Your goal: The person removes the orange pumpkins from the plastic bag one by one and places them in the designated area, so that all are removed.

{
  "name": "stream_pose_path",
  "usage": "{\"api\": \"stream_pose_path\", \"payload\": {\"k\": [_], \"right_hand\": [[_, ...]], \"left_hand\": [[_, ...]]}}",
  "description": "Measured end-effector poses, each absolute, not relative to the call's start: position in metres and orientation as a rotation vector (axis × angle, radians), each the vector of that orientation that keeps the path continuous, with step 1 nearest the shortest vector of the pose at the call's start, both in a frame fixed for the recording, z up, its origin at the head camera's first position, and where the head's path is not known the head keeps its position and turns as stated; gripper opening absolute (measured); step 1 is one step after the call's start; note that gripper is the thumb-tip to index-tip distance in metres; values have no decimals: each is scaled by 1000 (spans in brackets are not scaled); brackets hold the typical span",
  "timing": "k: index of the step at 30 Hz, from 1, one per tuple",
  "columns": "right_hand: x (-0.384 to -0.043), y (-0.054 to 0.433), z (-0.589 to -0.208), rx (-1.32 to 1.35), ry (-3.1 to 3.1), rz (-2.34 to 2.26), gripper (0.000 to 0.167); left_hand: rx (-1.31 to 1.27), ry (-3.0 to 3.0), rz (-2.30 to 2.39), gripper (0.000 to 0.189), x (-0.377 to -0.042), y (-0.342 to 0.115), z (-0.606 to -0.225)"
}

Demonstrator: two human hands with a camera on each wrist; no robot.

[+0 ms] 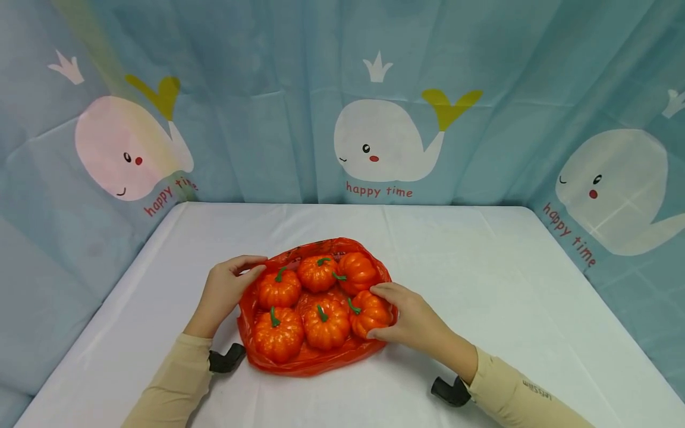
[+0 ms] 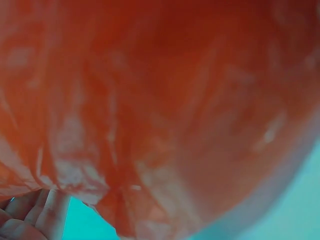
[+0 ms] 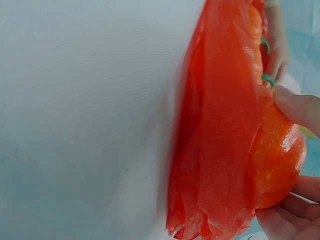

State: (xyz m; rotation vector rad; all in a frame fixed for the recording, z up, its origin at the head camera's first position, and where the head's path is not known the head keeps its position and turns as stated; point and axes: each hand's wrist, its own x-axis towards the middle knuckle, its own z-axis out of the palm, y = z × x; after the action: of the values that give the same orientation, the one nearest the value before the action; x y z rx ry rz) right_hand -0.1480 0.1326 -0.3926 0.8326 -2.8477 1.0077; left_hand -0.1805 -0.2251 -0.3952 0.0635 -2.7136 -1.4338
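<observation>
A red plastic bag [image 1: 307, 367] lies spread open on the table with several small orange toy pumpkins [image 1: 326, 324] inside, each with a green stem. My left hand [image 1: 227, 291] is at the bag's upper left rim, its thumb and fingers pinching the edge. In the left wrist view the bag [image 2: 150, 100] fills most of the picture, and a few fingers [image 2: 50, 215] show at the lower left. On the right side of the bag, my right hand [image 1: 409, 318] grips the rightmost pumpkin [image 3: 277, 155] between thumb and fingers, its stem tilted to the left.
A white cloth covers the table [image 1: 455, 255] under the bag. Behind and along both sides hangs a blue curtain [image 1: 257, 119] printed with whales. Black wrist-camera mounts [image 1: 227, 358] sit by both wrists, close over the tabletop.
</observation>
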Motion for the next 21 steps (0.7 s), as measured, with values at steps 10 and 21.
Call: {"api": "stream_pose_path", "payload": {"k": [10, 21], "right_hand": [[-145, 135, -387, 803, -2740, 1111, 76], [-142, 148, -379, 672, -2602, 1206, 73]], "left_hand": [[83, -2722, -1432, 41, -181, -226, -396], [77, -2716, -1440, 41, -183, -226, -397]]}}
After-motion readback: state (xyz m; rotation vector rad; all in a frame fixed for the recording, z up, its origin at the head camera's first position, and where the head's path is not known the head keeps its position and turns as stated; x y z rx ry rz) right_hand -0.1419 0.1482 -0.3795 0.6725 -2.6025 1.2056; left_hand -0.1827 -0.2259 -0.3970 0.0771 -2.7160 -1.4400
